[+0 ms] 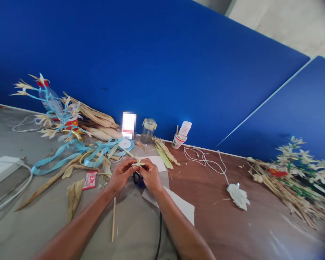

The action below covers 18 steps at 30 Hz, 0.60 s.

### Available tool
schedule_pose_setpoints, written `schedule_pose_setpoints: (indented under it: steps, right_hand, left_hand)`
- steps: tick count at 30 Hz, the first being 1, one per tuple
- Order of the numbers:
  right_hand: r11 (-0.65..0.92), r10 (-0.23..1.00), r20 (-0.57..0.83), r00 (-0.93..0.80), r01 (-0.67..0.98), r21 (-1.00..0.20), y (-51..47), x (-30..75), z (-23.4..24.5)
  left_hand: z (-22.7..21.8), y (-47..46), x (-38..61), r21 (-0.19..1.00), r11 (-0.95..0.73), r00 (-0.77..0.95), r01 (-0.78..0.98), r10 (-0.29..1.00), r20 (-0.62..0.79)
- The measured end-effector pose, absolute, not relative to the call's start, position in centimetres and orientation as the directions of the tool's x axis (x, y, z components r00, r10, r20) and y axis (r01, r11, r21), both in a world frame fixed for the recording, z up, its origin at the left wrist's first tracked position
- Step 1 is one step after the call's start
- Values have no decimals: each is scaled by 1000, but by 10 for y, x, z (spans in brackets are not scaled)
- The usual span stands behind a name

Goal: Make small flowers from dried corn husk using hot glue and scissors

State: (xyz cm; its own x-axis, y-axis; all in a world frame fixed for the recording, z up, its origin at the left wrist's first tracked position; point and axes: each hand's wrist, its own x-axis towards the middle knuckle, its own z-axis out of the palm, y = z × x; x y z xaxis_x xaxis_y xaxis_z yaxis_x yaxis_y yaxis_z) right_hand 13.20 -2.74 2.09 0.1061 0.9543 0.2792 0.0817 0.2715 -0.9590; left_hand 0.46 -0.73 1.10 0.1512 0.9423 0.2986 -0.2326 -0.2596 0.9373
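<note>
My left hand (122, 173) and my right hand (151, 175) meet over the middle of the table, both closed on a small pale husk flower (138, 163). The flower's thin petals stick out between the fingertips. Just below the hands lies a dark blue-handled tool (139, 180), partly hidden by my right hand. A thin wooden stick (113, 220) rests near my left wrist. White paper (182, 207) lies under my right forearm. Left of the hands, a light blue ribbon (97, 153) winds among dry husks beside its spool (125, 144).
A glass jar (148, 131) and a paper cup (179, 140) stand by the blue partition (162, 72). Finished-looking husk flowers on blue stems (47, 94) are at left, more white flowers (303, 162) at right. A white cable (206, 159), crumpled tissue (238, 196) and power strip (4, 169) lie around.
</note>
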Motion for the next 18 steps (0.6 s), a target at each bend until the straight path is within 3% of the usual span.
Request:
schedule_pose_setpoints:
  steps: [4,10,18]
  right_hand:
    - [236,970,239,37,63,-970,-26,137,22]
    - [149,989,151,-3,-114,-982,-26,138,25]
    - [50,999,51,-5,-117,-992,-27,135,25]
  left_hand:
    - [9,-8,4,943,-216,195,-252,944,268]
    - [7,-10,7,929,-129,197,-346,958,207]
    - [7,-11,7,903,-16,270,-430,952,146]
